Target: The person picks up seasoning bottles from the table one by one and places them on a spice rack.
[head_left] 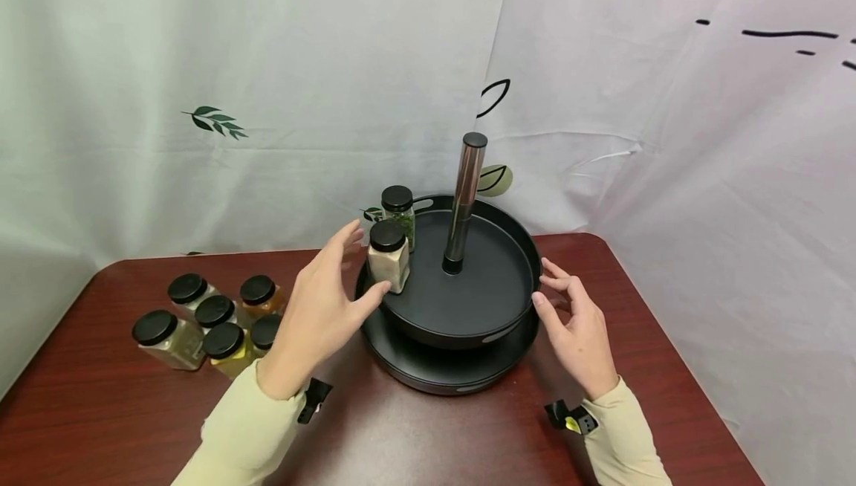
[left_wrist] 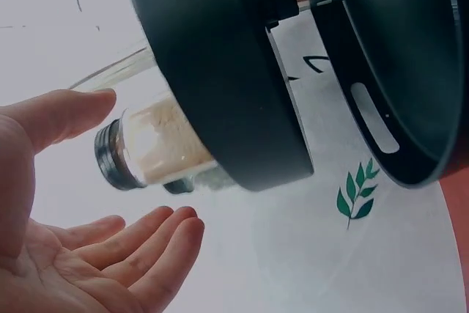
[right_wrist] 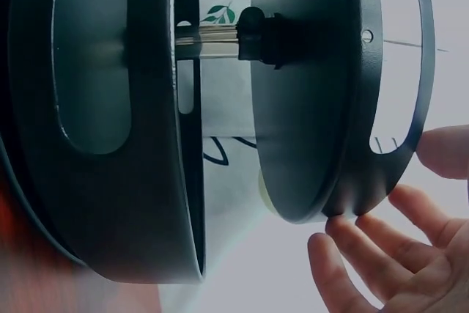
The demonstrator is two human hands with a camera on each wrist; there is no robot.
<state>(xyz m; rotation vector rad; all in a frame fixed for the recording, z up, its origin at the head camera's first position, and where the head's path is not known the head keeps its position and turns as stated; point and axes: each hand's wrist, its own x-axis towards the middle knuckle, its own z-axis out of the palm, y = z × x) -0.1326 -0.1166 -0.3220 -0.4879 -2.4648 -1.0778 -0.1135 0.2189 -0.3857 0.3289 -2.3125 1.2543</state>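
A two-tier black turntable stands on the table, its upper tray [head_left: 481, 300] above the wider-looking lower tray [head_left: 428, 374]. On the upper tray's left side sits a spice jar of pale powder [head_left: 391, 267] with a black lid, and behind it a jar of green herbs [head_left: 403, 227]. My left hand [head_left: 328, 296] is spread beside the pale jar, thumb and fingers apart from it on either side, as the left wrist view shows. With loosely bent fingers, my right hand [head_left: 576, 330] touches the outer rim of the upper tray at the right; fingertips [right_wrist: 344, 226] meet its wall.
Several black-lidded spice jars [head_left: 224, 341] stand in a cluster on the left of the brown table [head_left: 87, 404]. A shiny post [head_left: 466, 189] with a black cap rises from the upper tray. White patterned cloth [head_left: 301, 62] hangs behind the table.
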